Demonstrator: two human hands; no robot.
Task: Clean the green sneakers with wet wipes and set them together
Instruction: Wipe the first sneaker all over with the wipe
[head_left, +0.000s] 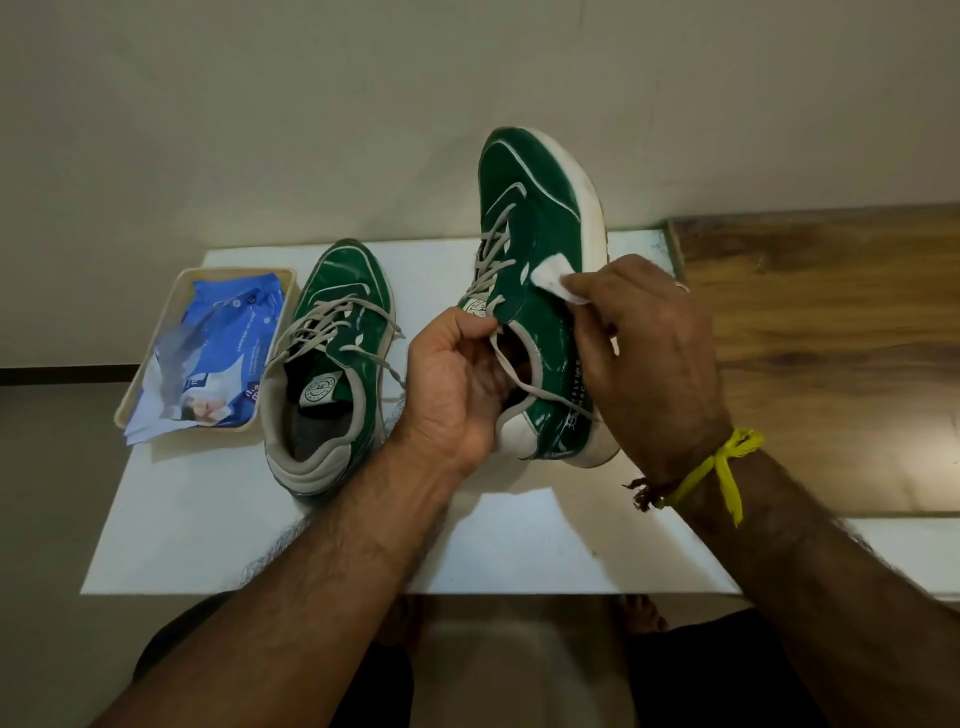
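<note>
At the middle of the white table (519, 545), the cleaning is under way but not finished. One green sneaker (540, 291) is lifted off the surface, toe pointing to twelve o'clock, tipped so its outer side faces up. The left hand (457, 384) holds it at the collar, with fingers curled into the opening and thumb pinching near the tongue. The right hand (644, 353), at three o'clock from the shoe, pinches a folded white wipe (553, 275) and presses it on the green side panel just below the laces. That panel looks glossy, which suggests it is already damp; the white sole edge shows faint grey marks, so it probably needs wiping yet.

The other sneaker (332, 364) stands flat on the table at nine o'clock from the held one, laces loose. I cannot tell whether it is already cleaned, though its toe shines. Further at nine o'clock, a beige tray (130, 410) holds the blue wipes packet (223, 343). Left to do, by my judgement: finish this shoe, then set the pair side by side.
</note>
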